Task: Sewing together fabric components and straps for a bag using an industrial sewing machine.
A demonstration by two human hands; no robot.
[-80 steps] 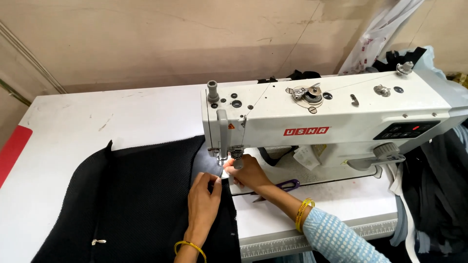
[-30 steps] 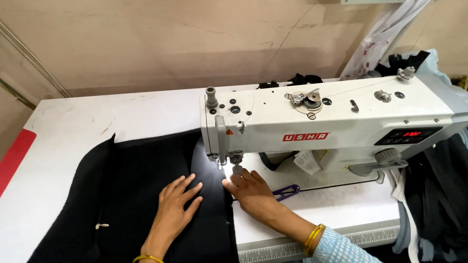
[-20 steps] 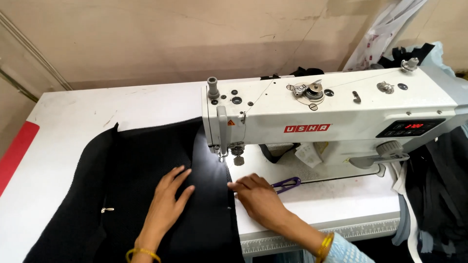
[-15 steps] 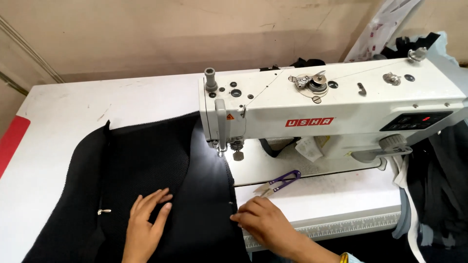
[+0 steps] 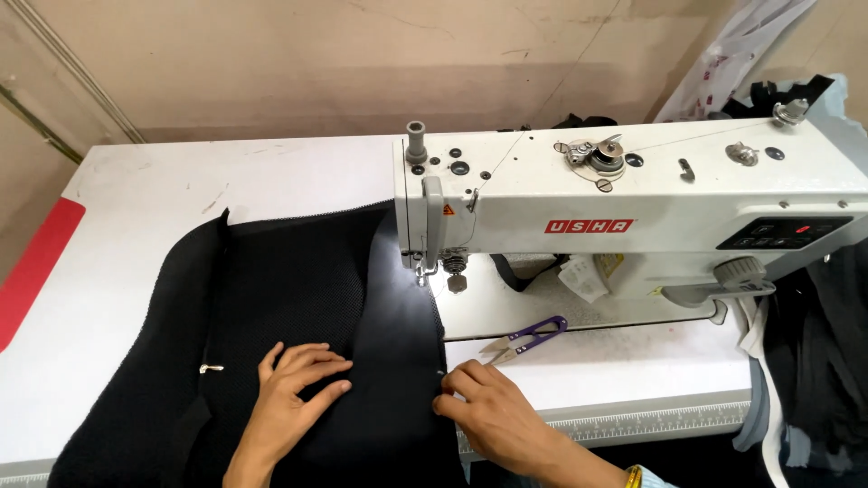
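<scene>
White surface [image 5: 136, 208], plaster wall far. Black fabric [image 5: 298, 298] lies left of sewing machine [image 5: 633, 208]. Left hand [image 5: 294, 389] flat, fingers spread; right hand [image 5: 484, 411] pinching its near edge. Step: positioning; next calls for aligning under needle.

Red rectangular nameplate [image 5: 589, 226] with pale lettering, centred on front of white sewing machine [image 5: 651, 194]. Small orange-and-yellow warning sticker [image 5: 448, 210] beside needle bar. Dark control panel [image 5: 782, 232] with red-lit display, at right end. Pale tag with yellow label [image 5: 592, 271] hanging beneath machine arm. White printed plastic bag [image 5: 723, 59] against wall, upper right.
</scene>
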